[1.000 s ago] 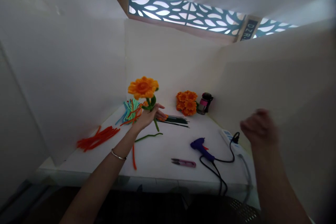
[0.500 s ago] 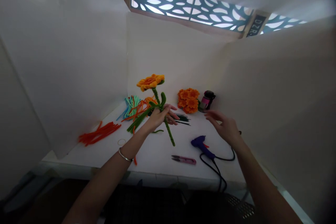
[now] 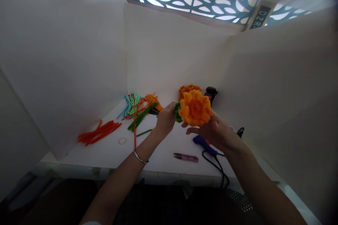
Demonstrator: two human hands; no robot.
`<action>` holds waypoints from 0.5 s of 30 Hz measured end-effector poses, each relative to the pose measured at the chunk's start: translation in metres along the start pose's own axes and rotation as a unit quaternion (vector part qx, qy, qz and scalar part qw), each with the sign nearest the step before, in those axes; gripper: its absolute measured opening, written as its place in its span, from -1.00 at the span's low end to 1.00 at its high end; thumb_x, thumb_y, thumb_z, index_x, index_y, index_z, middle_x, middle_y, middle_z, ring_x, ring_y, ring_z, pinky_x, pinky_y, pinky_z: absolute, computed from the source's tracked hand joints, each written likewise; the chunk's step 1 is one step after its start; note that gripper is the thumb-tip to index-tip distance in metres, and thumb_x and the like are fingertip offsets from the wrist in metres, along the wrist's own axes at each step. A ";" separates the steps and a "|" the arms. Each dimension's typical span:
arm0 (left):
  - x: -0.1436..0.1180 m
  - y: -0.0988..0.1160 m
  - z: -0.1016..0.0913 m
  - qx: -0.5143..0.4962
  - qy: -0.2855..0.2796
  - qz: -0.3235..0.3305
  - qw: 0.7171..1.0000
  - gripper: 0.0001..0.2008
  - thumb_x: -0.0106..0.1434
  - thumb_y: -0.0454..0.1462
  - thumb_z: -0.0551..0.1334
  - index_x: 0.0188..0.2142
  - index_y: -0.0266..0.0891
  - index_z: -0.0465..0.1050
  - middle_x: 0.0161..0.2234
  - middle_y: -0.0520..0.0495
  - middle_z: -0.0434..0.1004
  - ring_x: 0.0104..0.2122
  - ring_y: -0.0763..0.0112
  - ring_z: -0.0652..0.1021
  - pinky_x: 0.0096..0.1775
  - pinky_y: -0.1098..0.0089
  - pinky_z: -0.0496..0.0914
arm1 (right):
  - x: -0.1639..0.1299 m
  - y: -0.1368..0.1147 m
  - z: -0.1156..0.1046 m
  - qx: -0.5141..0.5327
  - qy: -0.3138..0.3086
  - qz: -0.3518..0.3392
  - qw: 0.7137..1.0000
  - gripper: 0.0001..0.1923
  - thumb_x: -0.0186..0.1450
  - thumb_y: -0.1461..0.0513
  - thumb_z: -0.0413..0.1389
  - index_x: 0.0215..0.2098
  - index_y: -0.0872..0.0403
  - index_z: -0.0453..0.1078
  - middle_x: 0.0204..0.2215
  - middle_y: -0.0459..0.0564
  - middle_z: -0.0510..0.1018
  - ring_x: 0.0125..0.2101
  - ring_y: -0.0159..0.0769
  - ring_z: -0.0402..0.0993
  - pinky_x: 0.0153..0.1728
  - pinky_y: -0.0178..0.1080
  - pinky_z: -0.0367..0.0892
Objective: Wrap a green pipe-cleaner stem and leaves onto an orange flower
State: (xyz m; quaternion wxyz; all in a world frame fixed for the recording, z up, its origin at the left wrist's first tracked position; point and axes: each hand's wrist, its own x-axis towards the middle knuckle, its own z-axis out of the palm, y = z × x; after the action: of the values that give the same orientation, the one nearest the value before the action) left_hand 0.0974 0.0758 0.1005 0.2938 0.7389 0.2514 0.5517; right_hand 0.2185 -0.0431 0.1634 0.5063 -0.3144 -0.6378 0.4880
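Note:
An orange pipe-cleaner flower [image 3: 195, 108] with a green base faces the camera, held above the white table [image 3: 158, 149]. My left hand [image 3: 166, 119] grips its green stem from the left. My right hand [image 3: 214, 132] cups the bloom from behind and below, fingers touching the petals. The stem itself is hidden behind the hands and bloom.
Behind the flower sit a bunch of finished orange flowers [image 3: 188, 88] and a dark bottle [image 3: 211, 93]. A purple glue gun [image 3: 203, 144] with black cord and pink snips [image 3: 186, 156] lie below my hands. Mixed pipe cleaners [image 3: 137, 107], red ones [image 3: 99, 133] and a rubber band [image 3: 122, 141] lie at left.
My left hand swung the flower right and turned its bloom toward the camera. My right hand came in from the right and took hold of the bloom.

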 end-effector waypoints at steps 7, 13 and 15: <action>-0.034 0.015 -0.028 -0.077 -0.086 0.045 0.992 -0.18 0.08 -0.27 0.27 0.22 -0.11 -0.19 0.24 -0.21 -0.05 0.22 0.22 0.04 0.17 0.12 -0.01 | -0.018 -0.005 -0.033 -0.048 0.228 -0.018 0.972 -0.80 0.16 0.09 0.01 -0.26 -0.10 0.34 -0.27 -0.03 0.43 -0.37 -0.26 0.36 -0.40 -0.20 0.32; -0.082 0.031 -0.041 -0.277 -0.067 0.008 0.958 -0.44 0.26 -0.30 0.10 0.18 -0.09 -0.13 0.07 -0.17 0.31 0.09 0.31 0.31 0.12 0.14 0.11 | -0.042 -0.031 -0.069 -0.063 0.364 -0.136 0.919 -0.80 0.20 0.14 -0.11 -0.33 -0.08 0.33 -0.29 0.02 0.31 -0.38 -0.28 0.29 -0.42 -0.18 0.26; -0.087 0.033 -0.040 -0.268 -0.040 0.007 0.963 -0.55 0.27 -0.32 0.09 0.12 -0.13 -0.01 -0.04 -0.15 0.42 -0.01 0.33 0.41 0.05 0.20 0.20 | -0.042 -0.030 -0.083 -0.045 0.388 -0.148 0.909 -0.78 0.21 0.15 -0.14 -0.35 -0.08 0.34 -0.39 0.00 0.25 -0.42 -0.30 0.27 -0.46 -0.20 0.23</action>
State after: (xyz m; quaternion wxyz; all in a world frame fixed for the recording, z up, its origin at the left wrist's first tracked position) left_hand 0.0377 -0.0023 0.0747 0.4870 0.6564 0.0773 0.5710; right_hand 0.3130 -0.0653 0.1786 0.7656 -0.4031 -0.4515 0.2178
